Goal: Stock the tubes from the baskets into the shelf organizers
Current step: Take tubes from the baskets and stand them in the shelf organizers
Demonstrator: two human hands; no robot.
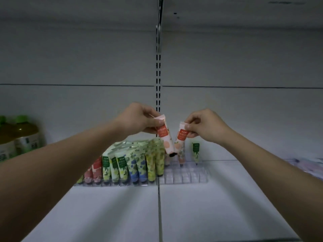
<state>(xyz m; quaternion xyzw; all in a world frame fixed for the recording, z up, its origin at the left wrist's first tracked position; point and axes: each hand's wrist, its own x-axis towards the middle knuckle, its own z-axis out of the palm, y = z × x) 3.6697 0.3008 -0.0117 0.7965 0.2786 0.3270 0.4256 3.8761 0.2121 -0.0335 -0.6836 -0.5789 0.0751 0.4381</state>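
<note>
My left hand (139, 119) pinches a peach-print tube with an orange label (166, 138), cap down, over the clear shelf organizer (185, 177). My right hand (204, 126) pinches a second tube of the same kind (180, 138) right beside it, its lower end close to the organizer's back row. The two tubes lean toward each other and nearly touch. To the left, a second organizer (97, 184) holds several rows of red, green, blue and yellow tubes (132, 165). One green-label tube (196, 152) stands alone at the back right of the right organizer.
Green-capped drink bottles (22, 137) stand at the far left of the shelf. A slotted metal upright (158, 75) runs down the back wall. Pale packets (307, 165) lie at the right edge. The white shelf board (122, 215) stretches toward me.
</note>
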